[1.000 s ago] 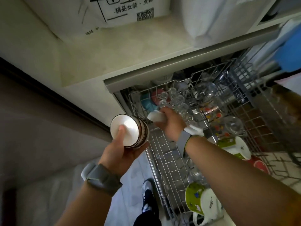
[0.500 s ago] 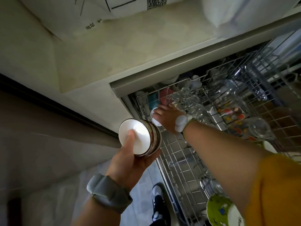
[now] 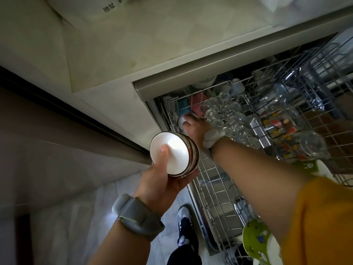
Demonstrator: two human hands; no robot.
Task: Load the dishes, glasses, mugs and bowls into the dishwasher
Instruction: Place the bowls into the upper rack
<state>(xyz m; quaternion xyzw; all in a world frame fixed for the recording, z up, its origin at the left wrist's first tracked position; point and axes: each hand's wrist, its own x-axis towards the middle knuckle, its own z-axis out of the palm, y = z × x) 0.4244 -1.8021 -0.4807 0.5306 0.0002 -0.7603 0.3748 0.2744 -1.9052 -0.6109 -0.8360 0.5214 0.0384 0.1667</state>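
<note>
Left hand grip wraps a stack of small bowls beside the dishwasher rack; right hand pinches a white dish at the rack's far-left corner, near glasses.

1. A grey padded fabric wrist strap wraps the left wrist.
2. A white-grey padded wrist band circles the right wrist.
3. A mustard-yellow short sleeve covers the right upper arm.
4. A dark sneaker with white panels shows near the floor.
</note>
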